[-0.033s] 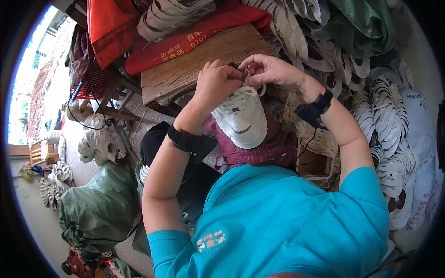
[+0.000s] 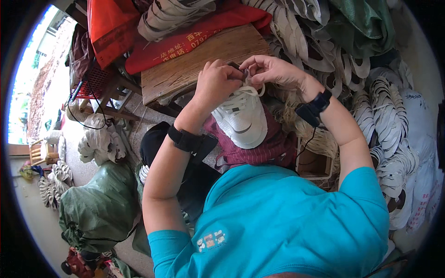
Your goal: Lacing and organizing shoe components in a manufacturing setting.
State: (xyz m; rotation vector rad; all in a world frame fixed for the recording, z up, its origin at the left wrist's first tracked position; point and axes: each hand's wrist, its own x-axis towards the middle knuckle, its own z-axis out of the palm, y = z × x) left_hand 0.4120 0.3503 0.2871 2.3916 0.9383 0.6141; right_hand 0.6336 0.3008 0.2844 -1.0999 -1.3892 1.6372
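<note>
A white sneaker [image 2: 238,121] rests on dark red, thin-striped cloth [image 2: 278,141] over my lap, its toe toward me. Pale laces cross its front, and a loose lace loop [image 2: 260,91] stands up at the far end. My left hand [image 2: 217,82] is closed, thumb and fingers pinching at the sneaker's opening from the left. From the right, my right hand [image 2: 273,72] pinches the same spot, its fingertips almost meeting the left ones. Which bit of the tongue or lace lies between the fingertips is hidden. Black bands circle both wrists.
A worn wooden bench [image 2: 204,58] stands just beyond my hands, with a red cloth [image 2: 185,46] on its far side. Stacked white shoe pieces [image 2: 389,111] fill the right. Green sacks [image 2: 99,204] lie at the left. A box of pale strands [image 2: 320,153] sits by my right arm.
</note>
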